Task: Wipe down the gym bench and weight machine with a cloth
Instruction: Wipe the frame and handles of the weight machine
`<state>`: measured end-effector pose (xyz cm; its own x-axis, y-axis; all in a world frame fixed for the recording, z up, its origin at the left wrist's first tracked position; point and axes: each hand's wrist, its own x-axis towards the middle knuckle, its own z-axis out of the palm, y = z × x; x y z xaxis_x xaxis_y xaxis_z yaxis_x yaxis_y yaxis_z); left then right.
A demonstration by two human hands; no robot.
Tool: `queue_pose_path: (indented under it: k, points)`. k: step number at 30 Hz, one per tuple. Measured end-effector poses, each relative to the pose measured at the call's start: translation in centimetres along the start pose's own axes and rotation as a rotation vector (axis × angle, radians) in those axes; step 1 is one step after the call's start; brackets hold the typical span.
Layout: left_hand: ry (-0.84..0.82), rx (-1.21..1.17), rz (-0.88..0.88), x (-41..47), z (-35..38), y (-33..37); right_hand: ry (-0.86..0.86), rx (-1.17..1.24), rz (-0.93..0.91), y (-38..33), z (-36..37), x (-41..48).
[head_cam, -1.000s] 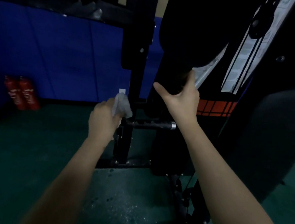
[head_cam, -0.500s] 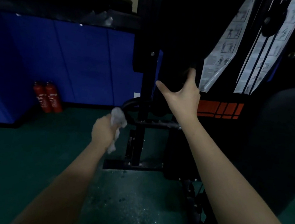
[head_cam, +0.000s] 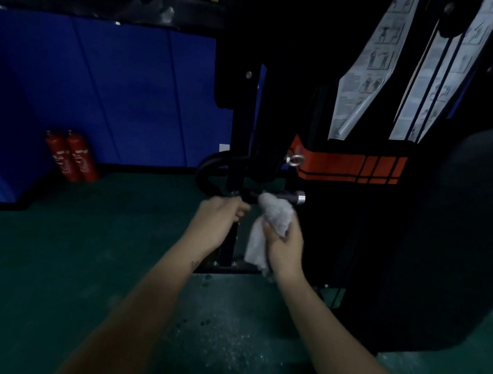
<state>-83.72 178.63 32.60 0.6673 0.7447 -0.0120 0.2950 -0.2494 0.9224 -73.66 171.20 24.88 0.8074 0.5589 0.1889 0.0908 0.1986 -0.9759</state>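
Right hand [head_cam: 285, 241]: bunches cloth [head_cam: 272, 218] on chrome-tipped bar [head_cam: 295, 197], centre frame
Left hand [head_cam: 219, 217]: curled alongside, grip unclear
Risk: cloth's loose tail may snag weight machine [head_cam: 350, 168]

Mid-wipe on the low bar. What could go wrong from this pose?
1. The cloth has a loose tail hanging below the right hand, low towards the speckled floor. It may drag through that grit and smear it back on.
2. The left hand has its fingers curled right where the bar meets the upright post. If the bar shifts under wiping pressure, they might get pinched.
3. The light is dim, so missed spots on the black parts are likely.
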Motion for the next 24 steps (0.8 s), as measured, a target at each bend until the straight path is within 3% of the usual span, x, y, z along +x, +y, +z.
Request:
queue_pose_path:
  k: [3, 5, 9, 11, 13, 16, 19, 24]
  points:
    - [0.409, 0.267, 0.383, 0.3, -1.9, 0.7, 0.289, -0.235, -0.093, 0.0, -2.4, 2.9]
    - [0.506, 0.356, 0.484, 1.3, -2.9, 1.0, 0.295, -0.436, -0.107, -0.1, -3.5, 5.0]
    - [0.247, 0.461, 0.438, 3.8, -3.4, 0.6, 0.065, -0.845, -0.214, 1.9, -2.8, 8.3]
    - [0.157, 0.452, 0.402, 4.4, -2.9, 0.0, -0.030, -0.963, -0.176, 3.0, -0.9, 8.4]
    - [0.166, 0.424, 0.389, 4.5, -2.5, -0.6, -0.042, -1.000, -0.204, 3.4, 1.3, 7.9]
    - [0.177, 0.411, 0.376, 4.8, -2.4, -0.7, -0.178, -1.220, -0.440, 3.0, 4.9, 6.7]
    - [0.194, 0.415, 0.373, 4.8, -2.6, -0.9, -0.292, -1.208, -0.496, 2.3, 7.7, 5.7]
    - [0.188, 0.407, 0.360, 5.1, -2.2, -0.9, -0.292, -1.326, -0.673, 2.8, 3.0, 8.6]
